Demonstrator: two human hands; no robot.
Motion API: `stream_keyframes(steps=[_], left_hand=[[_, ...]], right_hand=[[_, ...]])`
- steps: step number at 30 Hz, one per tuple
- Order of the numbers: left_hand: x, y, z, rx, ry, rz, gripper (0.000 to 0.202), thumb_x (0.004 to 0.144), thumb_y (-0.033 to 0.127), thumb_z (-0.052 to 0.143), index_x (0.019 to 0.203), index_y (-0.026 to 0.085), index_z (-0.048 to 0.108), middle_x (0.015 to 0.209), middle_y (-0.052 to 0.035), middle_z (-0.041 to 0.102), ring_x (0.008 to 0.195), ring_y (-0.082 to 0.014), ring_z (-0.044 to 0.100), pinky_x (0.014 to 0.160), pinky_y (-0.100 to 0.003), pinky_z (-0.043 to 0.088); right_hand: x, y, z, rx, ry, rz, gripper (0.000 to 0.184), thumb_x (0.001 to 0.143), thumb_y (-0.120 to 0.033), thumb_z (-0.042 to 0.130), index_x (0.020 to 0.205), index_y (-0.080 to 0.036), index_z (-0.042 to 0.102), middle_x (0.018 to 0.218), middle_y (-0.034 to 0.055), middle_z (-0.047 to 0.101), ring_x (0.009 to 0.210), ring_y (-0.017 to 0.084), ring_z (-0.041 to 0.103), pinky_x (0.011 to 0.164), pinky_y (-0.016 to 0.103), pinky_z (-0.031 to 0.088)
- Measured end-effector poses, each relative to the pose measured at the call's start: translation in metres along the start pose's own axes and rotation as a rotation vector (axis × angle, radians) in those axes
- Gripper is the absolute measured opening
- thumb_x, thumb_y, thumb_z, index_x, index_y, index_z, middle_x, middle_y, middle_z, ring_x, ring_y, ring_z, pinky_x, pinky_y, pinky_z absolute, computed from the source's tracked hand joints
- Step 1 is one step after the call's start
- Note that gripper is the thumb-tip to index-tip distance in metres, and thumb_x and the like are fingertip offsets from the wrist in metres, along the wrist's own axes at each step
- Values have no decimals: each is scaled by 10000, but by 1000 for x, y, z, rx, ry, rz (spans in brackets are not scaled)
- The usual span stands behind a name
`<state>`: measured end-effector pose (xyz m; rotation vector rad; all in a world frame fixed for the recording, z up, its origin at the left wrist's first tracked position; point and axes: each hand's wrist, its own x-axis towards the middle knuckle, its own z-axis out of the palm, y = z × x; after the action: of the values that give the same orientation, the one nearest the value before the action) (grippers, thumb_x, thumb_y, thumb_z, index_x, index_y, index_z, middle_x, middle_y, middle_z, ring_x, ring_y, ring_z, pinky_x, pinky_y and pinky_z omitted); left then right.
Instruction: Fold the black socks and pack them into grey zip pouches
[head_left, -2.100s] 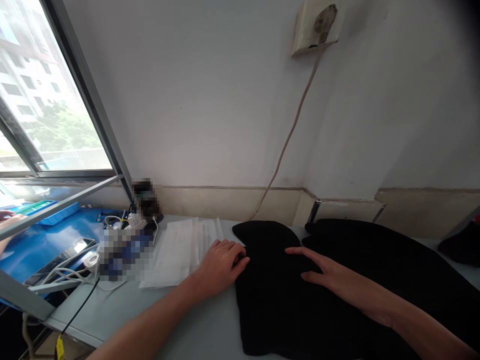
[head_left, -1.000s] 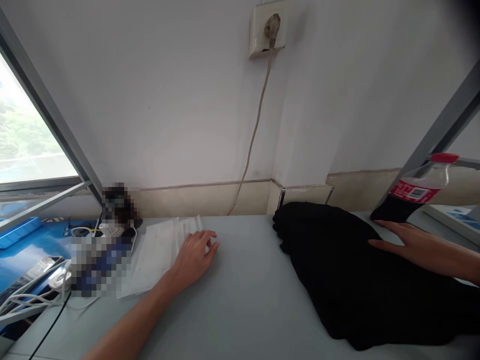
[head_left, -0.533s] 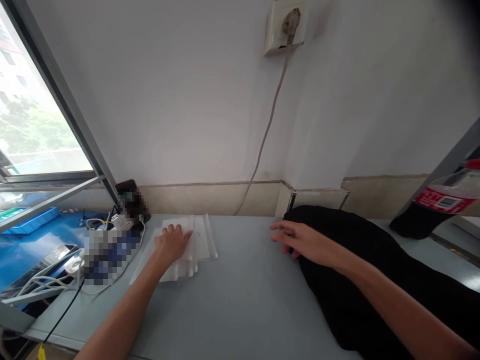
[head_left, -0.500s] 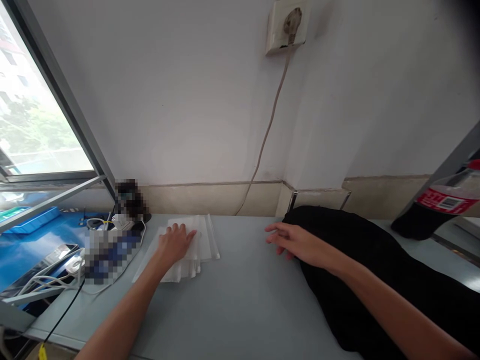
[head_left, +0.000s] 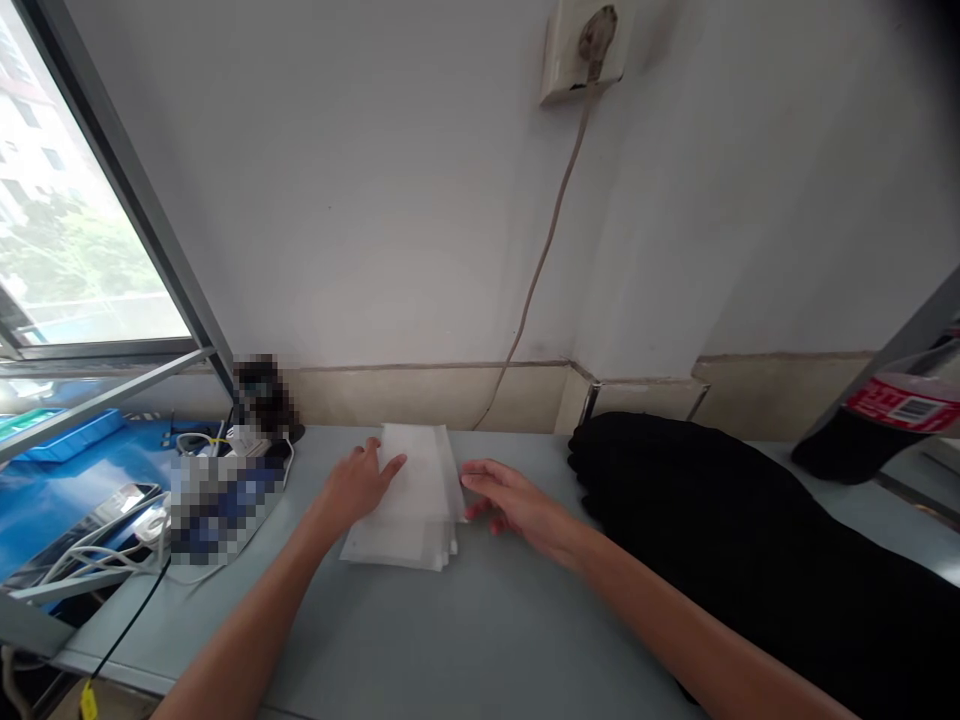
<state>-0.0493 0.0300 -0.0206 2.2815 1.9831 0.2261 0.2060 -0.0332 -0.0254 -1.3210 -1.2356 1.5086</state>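
A loose stack of thin, frosted plastic bags (head_left: pixel 416 490) lies on the grey table (head_left: pixel 480 630), their edges somewhat uneven. My left hand (head_left: pixel 364 482) rests along the left side of the stack, thumb and fingers apart, the thumb lying over the top bag. From the right, my right hand (head_left: pixel 510 500) reaches to the stack's right edge with its fingers loosely curved and apart. Its fingertips are at or very near that edge; whether they touch it I cannot tell. Part of the stack's left edge is hidden under my left hand.
Black cloth (head_left: pixel 690 520) covers the table's right side, with a cola bottle (head_left: pixel 877 420) behind it. White cables (head_left: pixel 97 565) and blurred-out items lie at left near a metal rail (head_left: pixel 112 400). Behind the table, a cord (head_left: pixel 551 225) runs down the wall from a socket (head_left: pixel 585 50).
The bags have shifted right and lie more closely together. My left hand has moved to their left side. My right hand has come left from beside the black cloth to their right edge.
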Motion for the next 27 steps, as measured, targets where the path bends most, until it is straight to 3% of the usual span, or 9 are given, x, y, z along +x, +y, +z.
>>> stream_keyframes(steps=[2, 6, 11, 14, 16, 19, 22, 25, 27], left_hand=[[2, 6, 7, -170, 14, 64, 673, 1002, 657, 353, 1431, 144, 423, 1182, -200, 693, 1110, -386, 667, 911, -462, 488], [5, 13, 29, -393, 52, 36, 731, 925, 605, 570, 1474, 166, 367, 1309, -202, 633, 1280, -376, 569, 1018, -467, 450], [6, 22, 43, -774, -52, -50, 807, 844, 505, 738, 1483, 221, 334, 1389, -178, 585, 1213, -295, 629, 975, -413, 515], [3, 26, 39, -876, -85, -64, 803, 833, 430, 773, 1480, 229, 342, 1401, -173, 572, 1216, -274, 631, 964, -393, 538], [1, 27, 34, -900, -96, -83, 829, 820, 406, 793, 1489, 232, 335, 1424, -174, 555, 1199, -269, 639, 935, -385, 560], [1, 23, 31, -975, -115, -126, 893, 766, 415, 847, 1486, 238, 350, 1461, -186, 537, 1145, -282, 667, 840, -384, 601], [1, 21, 29, -1121, -236, -125, 896, 745, 449, 870, 1465, 222, 388, 1411, -193, 597, 1128, -306, 690, 823, -406, 619], [-2, 27, 23, -1196, -343, 33, 728, 794, 498, 827, 1372, 187, 511, 1327, -182, 665, 1126, -317, 703, 880, -428, 615], [-8, 37, 17, -1201, -241, 194, 606, 862, 535, 749, 1323, 194, 554, 1341, -163, 664, 1159, -307, 690, 915, -421, 608]], right_hand=[[0, -1, 0, 28, 29, 26, 383, 886, -487, 700, 1169, -237, 642, 1339, 112, 649, 875, 192, 726, 525, 239, 509], [6, 4, -4, 25, 109, 68, 259, 910, -449, 661, 1004, -208, 660, 1197, 123, 699, 698, 141, 669, 430, 221, 408], [7, 7, -4, -57, 153, 55, 177, 880, -365, 677, 890, -193, 638, 817, 55, 690, 544, 113, 550, 384, 205, 294], [0, 4, -1, -95, 164, -17, 219, 869, -340, 675, 1049, -222, 636, 936, 51, 714, 680, 165, 629, 469, 237, 425], [-4, 2, 1, -113, 159, -82, 266, 867, -302, 664, 1124, -252, 622, 1091, 42, 717, 877, 205, 677, 668, 293, 542], [-5, 3, 1, -118, 116, -160, 279, 878, -265, 619, 1156, -257, 605, 1130, 33, 720, 1047, 241, 672, 926, 379, 539], [-2, 7, -1, -119, 106, -226, 286, 905, -300, 568, 1187, -257, 583, 1119, 51, 718, 1045, 260, 670, 924, 406, 545], [-1, 8, -3, -201, 174, -349, 291, 933, -373, 544, 1199, -260, 582, 1148, 60, 694, 1093, 282, 628, 914, 426, 546], [-5, 4, -4, -286, 246, -457, 314, 961, -437, 528, 1225, -273, 574, 1200, 66, 665, 1174, 304, 573, 957, 458, 527]])
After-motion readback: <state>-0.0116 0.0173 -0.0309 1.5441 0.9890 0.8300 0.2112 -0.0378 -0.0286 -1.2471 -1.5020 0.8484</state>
